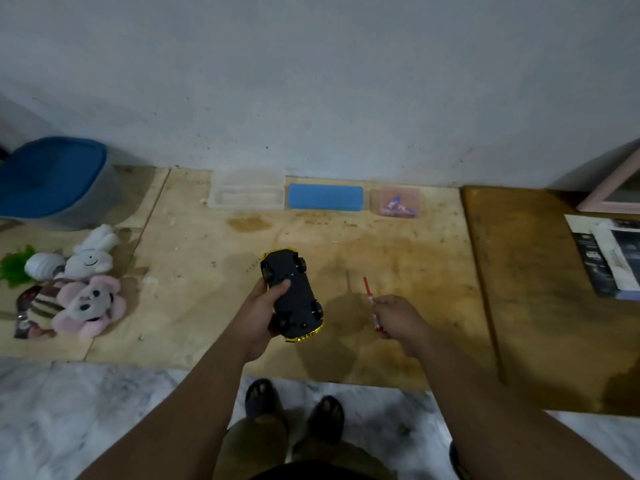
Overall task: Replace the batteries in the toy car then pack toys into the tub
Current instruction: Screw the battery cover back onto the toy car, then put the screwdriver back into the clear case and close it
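My left hand (258, 315) grips a yellow toy car (294, 294) turned upside down, its black underside and wheels facing up, above the middle of the wooden table (194, 299). To its right my right hand (398, 317) pinches a thin red-handled screwdriver (370, 299), tip pointing away from me. A grey tub with a blue lid (52, 181) stands at the far left. Plush toys (79, 292), a white rabbit and a pink one among them, lie in a heap at the left edge.
Along the wall stand a clear plastic box (247, 194), a blue lid (325, 197) and a small clear container with purple pieces (396, 202). A darker table (540, 306) with papers (613, 254) adjoins on the right. My feet stand on marble floor below.
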